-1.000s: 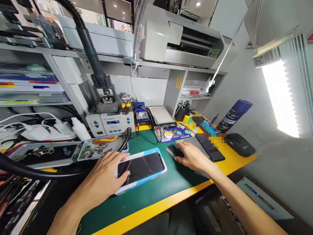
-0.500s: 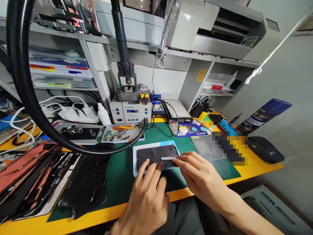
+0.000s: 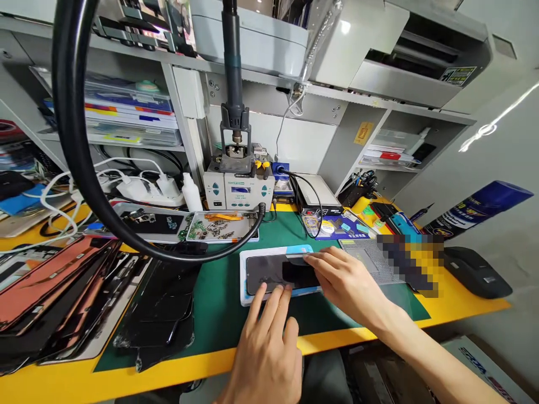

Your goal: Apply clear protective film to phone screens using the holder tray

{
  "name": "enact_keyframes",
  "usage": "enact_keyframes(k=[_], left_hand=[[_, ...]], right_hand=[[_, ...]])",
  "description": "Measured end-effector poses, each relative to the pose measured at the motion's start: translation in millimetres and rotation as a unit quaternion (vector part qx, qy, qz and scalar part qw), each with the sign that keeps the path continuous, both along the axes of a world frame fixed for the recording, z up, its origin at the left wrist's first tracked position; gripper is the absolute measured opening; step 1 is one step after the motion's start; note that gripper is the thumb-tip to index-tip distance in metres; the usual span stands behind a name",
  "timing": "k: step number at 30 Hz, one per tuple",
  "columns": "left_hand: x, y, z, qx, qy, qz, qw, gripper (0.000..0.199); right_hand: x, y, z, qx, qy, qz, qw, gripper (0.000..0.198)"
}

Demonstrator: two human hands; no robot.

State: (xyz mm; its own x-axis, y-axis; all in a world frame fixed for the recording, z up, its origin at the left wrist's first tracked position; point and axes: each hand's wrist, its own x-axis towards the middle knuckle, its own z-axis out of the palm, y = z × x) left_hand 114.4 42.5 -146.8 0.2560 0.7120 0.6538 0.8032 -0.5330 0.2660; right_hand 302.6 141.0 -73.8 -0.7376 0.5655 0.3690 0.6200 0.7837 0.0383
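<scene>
A black phone screen lies flat on a white and light-blue tray on the green mat. A thin film over it looks greyish on the left, with a darker, glossier patch to the right. My left hand rests with fingers stretched out, fingertips on the screen's near edge. At the far right corner my right hand is closed in a pinch on the film's edge, which seems lifted. My right fingers hide part of that corner.
Left are stacked phone panels and black phone parts. Behind stand a hot-air station and a parts tray; its thick black hose arches in front. A metal stencil plate and spray can sit right.
My right hand has moved slightly toward the far edge of the screen, and the pale strip at its fingertips no longer shows. A darker glossy patch now shows. The view has shifted.
</scene>
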Motion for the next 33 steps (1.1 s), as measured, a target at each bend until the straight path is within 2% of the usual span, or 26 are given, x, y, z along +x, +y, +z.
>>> enact_keyframes(k=[4, 9, 12, 16, 19, 24, 29, 33], left_hand=[[-1.0, -1.7, -1.3, 0.006, 0.018, -0.003, 1.0, 0.012], [-1.9, -3.0, -0.9, -0.003, 0.022, 0.002, 1.0, 0.015], [2.7, -4.8, -0.8, 0.002, 0.029, -0.007, 1.0, 0.015], [16.3, -8.0, -6.1, 0.019, 0.047, -0.002, 0.999, 0.027], [22.8, -9.3, -9.7, -0.011, 0.058, 0.022, 0.998, 0.037], [23.7, -9.3, -10.9, -0.043, 0.086, -0.015, 0.995, 0.021], [25.8, -9.5, -13.9, -0.024, 0.081, 0.032, 0.996, 0.045], [23.1, -9.3, -13.0, -0.006, 0.091, 0.025, 0.996, 0.04]], right_hand=[[-1.8, -13.0, -0.1, -0.027, -0.018, 0.027, 0.999, 0.033], [-10.4, 9.8, 0.6, -0.001, -0.046, -0.004, 0.999, 0.029], [-13.2, 7.6, 5.1, 0.008, -0.025, -0.01, 1.0, 0.027], [-18.5, -15.0, 6.0, -0.032, -0.008, 0.035, 0.999, 0.028], [-23.5, -15.6, 3.8, -0.051, -0.025, 0.05, 0.997, 0.029], [-30.5, 2.2, 4.9, -0.04, -0.034, 0.036, 0.998, 0.028], [-45.3, -2.5, 11.0, -0.077, -0.034, 0.093, 0.992, 0.031], [-55.7, -1.5, 15.4, -0.061, -0.053, 0.086, 0.993, 0.032]])
